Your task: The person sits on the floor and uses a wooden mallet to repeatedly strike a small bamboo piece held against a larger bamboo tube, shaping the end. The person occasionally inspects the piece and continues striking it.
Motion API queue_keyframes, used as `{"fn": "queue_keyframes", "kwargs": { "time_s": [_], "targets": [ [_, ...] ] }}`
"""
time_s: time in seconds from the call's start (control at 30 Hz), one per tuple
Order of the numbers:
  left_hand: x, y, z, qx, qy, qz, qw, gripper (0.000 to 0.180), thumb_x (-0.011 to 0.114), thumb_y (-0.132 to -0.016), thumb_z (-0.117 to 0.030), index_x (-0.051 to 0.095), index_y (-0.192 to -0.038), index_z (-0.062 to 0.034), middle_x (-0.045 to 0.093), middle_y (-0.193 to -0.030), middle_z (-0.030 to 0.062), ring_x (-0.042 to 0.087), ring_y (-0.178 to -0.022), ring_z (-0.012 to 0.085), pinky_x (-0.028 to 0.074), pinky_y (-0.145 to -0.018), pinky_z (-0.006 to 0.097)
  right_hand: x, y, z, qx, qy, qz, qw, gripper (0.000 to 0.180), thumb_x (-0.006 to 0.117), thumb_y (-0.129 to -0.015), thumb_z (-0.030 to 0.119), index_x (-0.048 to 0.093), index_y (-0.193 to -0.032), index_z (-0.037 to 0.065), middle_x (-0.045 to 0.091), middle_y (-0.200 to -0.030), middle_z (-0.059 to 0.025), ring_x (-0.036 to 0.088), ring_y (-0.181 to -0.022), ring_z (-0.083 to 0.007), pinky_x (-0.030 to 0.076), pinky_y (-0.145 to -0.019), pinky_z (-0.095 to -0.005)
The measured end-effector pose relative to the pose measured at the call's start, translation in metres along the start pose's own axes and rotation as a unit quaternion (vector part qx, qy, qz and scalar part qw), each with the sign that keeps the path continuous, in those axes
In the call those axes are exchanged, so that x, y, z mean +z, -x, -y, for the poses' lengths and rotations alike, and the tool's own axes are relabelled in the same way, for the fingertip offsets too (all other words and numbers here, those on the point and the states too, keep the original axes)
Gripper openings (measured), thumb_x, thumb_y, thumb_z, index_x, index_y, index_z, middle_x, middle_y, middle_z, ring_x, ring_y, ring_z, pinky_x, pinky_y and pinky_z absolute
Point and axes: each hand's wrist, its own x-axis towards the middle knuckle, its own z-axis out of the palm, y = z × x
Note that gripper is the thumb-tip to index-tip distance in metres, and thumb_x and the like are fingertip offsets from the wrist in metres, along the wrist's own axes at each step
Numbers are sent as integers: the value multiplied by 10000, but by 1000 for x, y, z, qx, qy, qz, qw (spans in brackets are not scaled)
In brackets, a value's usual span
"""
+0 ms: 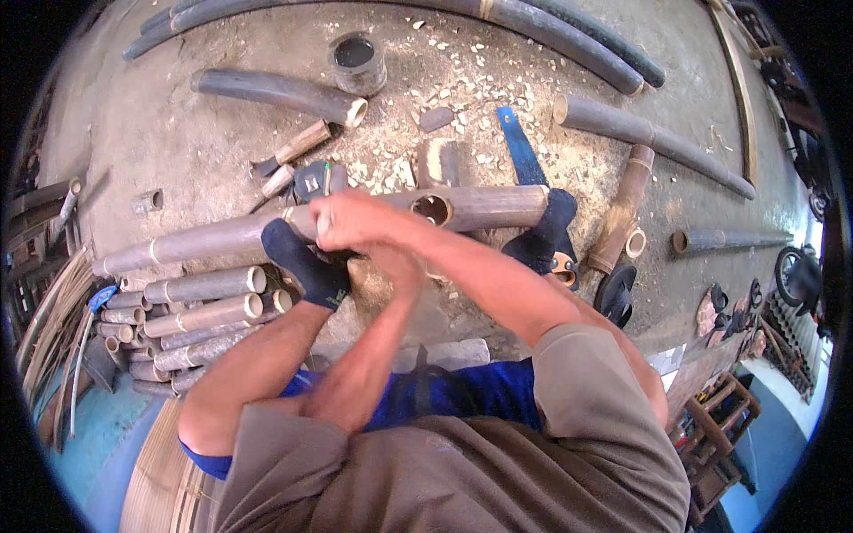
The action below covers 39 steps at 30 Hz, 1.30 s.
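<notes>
The right hand (pixel 342 222) is curled, the left hand (pixel 400 266) blurred — what is held cannot be told; the bamboo pole (pixel 484 207) could be rolled by slipping feet (pixel 306 262).

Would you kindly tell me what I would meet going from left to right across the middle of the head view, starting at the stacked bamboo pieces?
Stacked bamboo pieces, right hand, blurred left hand, right foot in a dark sock, short bamboo segment, dark bamboo tube.
</notes>
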Motion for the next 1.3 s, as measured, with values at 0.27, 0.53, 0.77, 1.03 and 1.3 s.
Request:
{"fn": "queue_keyframes", "kwargs": {
  "time_s": [0.27,0.53,0.77,1.03,1.3],
  "targets": [
    [53,-58,-60,-239,-188,276,912,845,234,-1054,-765,667,-994,-41,653,-769,62,650,-633,178,512,-571,333,-124,10,-38,151,-355,-226,894,203,785,-876,195,708,-1036,96,664,-813,-19,640,-740,-100,529,-635,-265],
    [53,-52,-36,-278,108,45,953,779,262,-1034,-786,583,-1098,-80,631,-795,68,644,-677,205,542,-628,346,-99,-66,-62,149,-110,78,980,328,831,-869,295,719,-1065,57,665,-921,-45,631,-881,-147,548,-748,-337],
    [59,-69,-22,-334,-16,214,918,832,232,-1004,-827,585,-1033,-73,611,-717,61,623,-588,191,490,-520,320,-113,-39,-102,240,-334,-94,907,396,806,-870,285,723,-1132,-1,677,-938,-63,614,-845,-160,522,-717,-336],
    [76,-66,-18,-281,-214,432,830,952,297,-946,-900,644,-857,-19,633,-659,93,636,-525,203,462,-462,329,-133,51,-95,161,-426,-347,820,250,715,-968,193,593,-1154,81,604,-846,-54,601,-674,-142,530,-569,-285],
    [89,-49,-5,-89,-388,700,592,1021,309,-960,-883,737,-826,34,710,-714,135,723,-649,255,581,-652,372,-61,164,-104,17,-566,-589,576,269,688,-982,183,593,-1194,47,605,-888,-88,616,-762,-175,561,-663,-332]
  ]
}}
